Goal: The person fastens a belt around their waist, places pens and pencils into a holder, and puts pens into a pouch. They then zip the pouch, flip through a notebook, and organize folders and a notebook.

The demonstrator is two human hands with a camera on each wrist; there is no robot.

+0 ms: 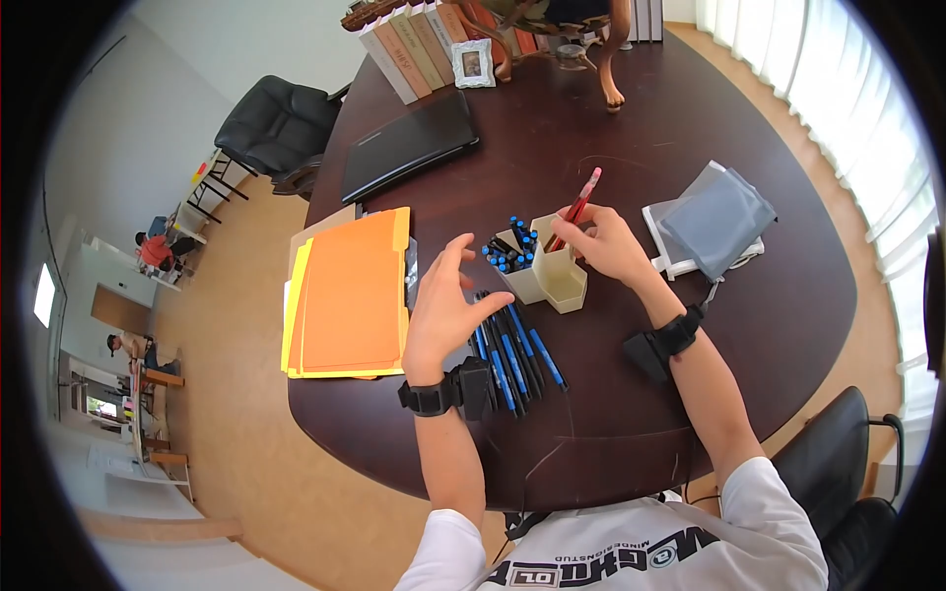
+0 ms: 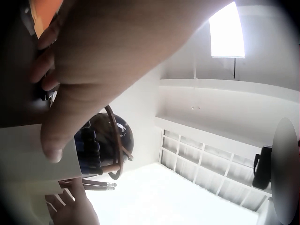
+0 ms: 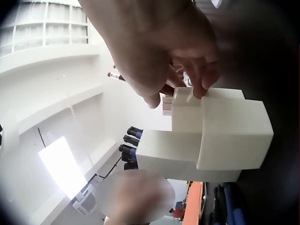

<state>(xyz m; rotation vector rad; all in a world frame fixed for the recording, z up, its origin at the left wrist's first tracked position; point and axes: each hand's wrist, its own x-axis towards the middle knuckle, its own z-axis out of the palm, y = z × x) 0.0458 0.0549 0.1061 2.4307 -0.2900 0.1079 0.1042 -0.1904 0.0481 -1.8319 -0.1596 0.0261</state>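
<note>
A cream desk organizer (image 1: 564, 281) with angular compartments stands on the dark table. Several black pens with blue ends (image 1: 510, 258) fill its left compartment. My right hand (image 1: 613, 244) pinches red pencils (image 1: 579, 202), which tilt up from the rear compartment between thumb and fingers. Some of its fingertips lie at the organizer's rim in the right wrist view. To the left, my left hand (image 1: 443, 307) is raised with fingers spread and holds nothing. Its thumb overlaps the organizer's wall (image 2: 23, 150) in the left wrist view. Beneath it, several blue and black pens (image 1: 517, 355) lie in a row.
Orange and yellow folders (image 1: 350, 291) lie at the left, below a closed black laptop (image 1: 412, 146). A grey-blue plastic pouch (image 1: 719, 222) rests at the right. Books (image 1: 409, 49), a small picture frame (image 1: 474, 64) and a wooden-legged piece (image 1: 613, 59) stand at the back.
</note>
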